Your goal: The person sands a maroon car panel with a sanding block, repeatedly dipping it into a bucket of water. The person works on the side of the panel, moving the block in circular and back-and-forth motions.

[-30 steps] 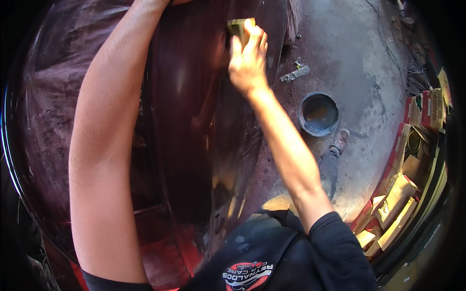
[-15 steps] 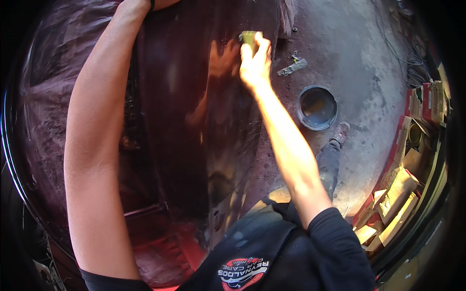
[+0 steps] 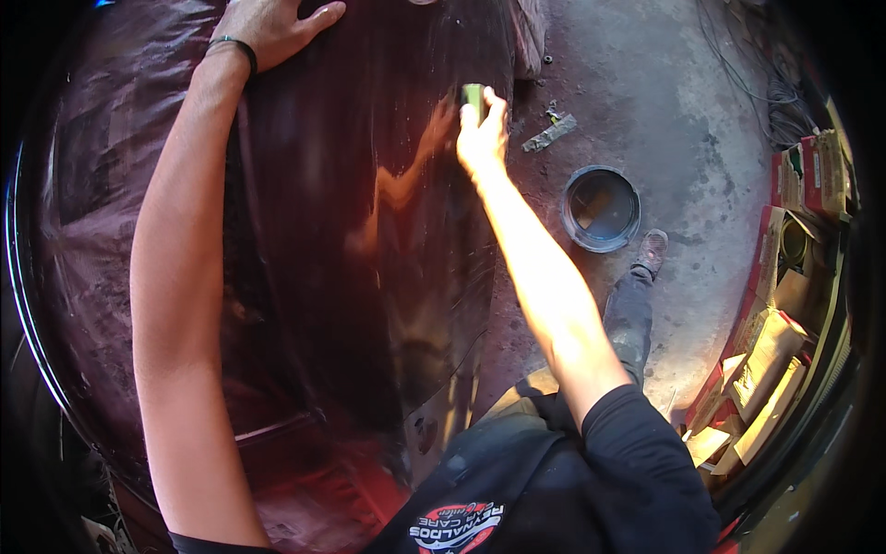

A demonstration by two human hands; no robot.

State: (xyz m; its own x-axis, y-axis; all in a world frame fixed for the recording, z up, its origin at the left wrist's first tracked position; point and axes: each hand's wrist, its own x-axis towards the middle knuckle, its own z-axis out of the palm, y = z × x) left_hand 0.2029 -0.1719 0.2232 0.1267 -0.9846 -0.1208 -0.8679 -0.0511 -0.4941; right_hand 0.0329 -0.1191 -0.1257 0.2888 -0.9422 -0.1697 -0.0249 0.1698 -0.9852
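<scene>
A dark maroon, glossy car body panel point(image 3: 323, 185) stretches out below my arms, with reflections and wet-looking streaks on it. At its right side my right hand point(image 3: 482, 146) is closed round a small green block point(image 3: 473, 96), which looks like a sanding block, held against the panel. My left hand point(image 3: 269, 30) rests farther up and to the left on the panel, thumb spread away and holding nothing; its fingertips run out of the picture's top edge.
Crinkled plastic sheeting point(image 3: 111, 194) covers the left side. On the concrete floor point(image 3: 674, 120) at right stand a round bucket of murky liquid point(image 3: 601, 210) and, beyond it, a crumpled strip point(image 3: 549, 134). Opened cardboard boxes point(image 3: 771, 346) line the far right, with cables point(image 3: 789, 115) behind.
My right hand has come slightly nearer with the green block. More of my left hand shows at the top, and the view has shifted a little.
</scene>
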